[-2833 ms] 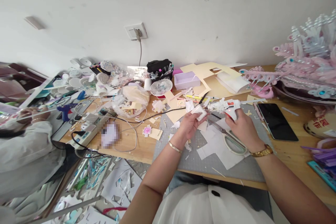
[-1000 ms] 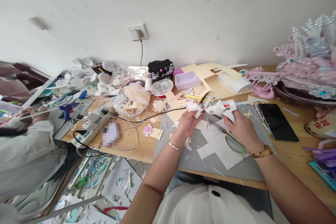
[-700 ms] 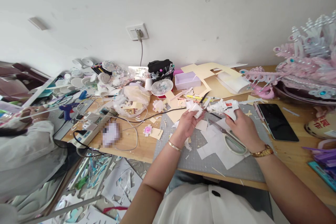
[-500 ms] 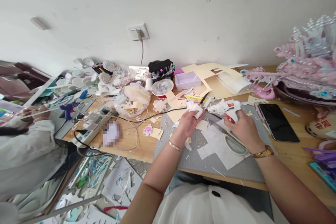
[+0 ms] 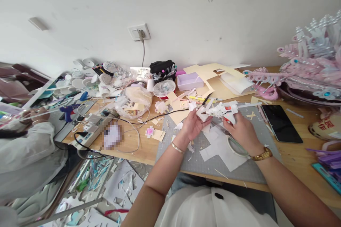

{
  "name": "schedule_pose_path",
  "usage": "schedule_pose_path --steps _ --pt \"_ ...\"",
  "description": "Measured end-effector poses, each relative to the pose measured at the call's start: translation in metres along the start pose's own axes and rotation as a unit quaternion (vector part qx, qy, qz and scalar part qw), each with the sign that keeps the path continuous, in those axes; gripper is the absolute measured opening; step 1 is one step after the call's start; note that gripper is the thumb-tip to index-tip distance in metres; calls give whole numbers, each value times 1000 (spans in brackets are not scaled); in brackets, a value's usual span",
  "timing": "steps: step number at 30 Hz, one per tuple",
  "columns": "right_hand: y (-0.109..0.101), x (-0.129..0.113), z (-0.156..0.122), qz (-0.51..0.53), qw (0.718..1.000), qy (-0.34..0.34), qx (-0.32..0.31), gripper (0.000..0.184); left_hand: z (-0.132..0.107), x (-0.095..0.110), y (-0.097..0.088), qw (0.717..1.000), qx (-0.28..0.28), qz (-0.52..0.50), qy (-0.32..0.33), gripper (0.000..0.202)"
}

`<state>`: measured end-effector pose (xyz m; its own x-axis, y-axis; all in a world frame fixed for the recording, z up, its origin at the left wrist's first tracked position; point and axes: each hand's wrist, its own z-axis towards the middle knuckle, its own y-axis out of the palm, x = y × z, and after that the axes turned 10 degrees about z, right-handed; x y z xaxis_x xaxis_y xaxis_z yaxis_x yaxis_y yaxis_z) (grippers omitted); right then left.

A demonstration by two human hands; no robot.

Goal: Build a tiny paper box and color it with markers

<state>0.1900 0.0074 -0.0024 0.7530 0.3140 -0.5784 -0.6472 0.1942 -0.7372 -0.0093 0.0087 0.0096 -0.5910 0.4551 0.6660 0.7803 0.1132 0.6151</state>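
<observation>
My left hand [image 5: 192,125] pinches a small folded white paper piece [image 5: 201,114] above the grey cutting mat [image 5: 194,161]. My right hand [image 5: 238,130] grips a white glue gun [image 5: 225,110] crusted with paper scraps. Its nozzle points left and touches the paper piece. Scissors with pale handles [image 5: 234,144] lie on white paper cut-outs [image 5: 220,149] just under my right hand.
A black phone [image 5: 280,123] lies right of the mat. A pink and silver crown [image 5: 309,64] fills the far right. A lilac box [image 5: 189,81], cream card sheets [image 5: 213,74], a power strip [image 5: 89,134] and cables crowd the wooden table. Another person in white [image 5: 23,156] sits at left.
My right hand has brought the glue gun left until its nozzle meets the paper piece. My left hand has turned the piece and shifted slightly right toward it.
</observation>
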Motion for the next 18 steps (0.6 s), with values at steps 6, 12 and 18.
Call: schedule_pose_path --steps 6,12,18 --pt "1 1 -1 -12 1000 -7 -5 29 -1 0 2 1000 16 -5 3 31" --pt "1 1 0 -22 1000 -16 -4 29 -3 2 5 1000 28 -12 7 30" --pt "-1 -2 0 -26 999 -21 -11 31 -2 4 4 999 39 -24 14 29"
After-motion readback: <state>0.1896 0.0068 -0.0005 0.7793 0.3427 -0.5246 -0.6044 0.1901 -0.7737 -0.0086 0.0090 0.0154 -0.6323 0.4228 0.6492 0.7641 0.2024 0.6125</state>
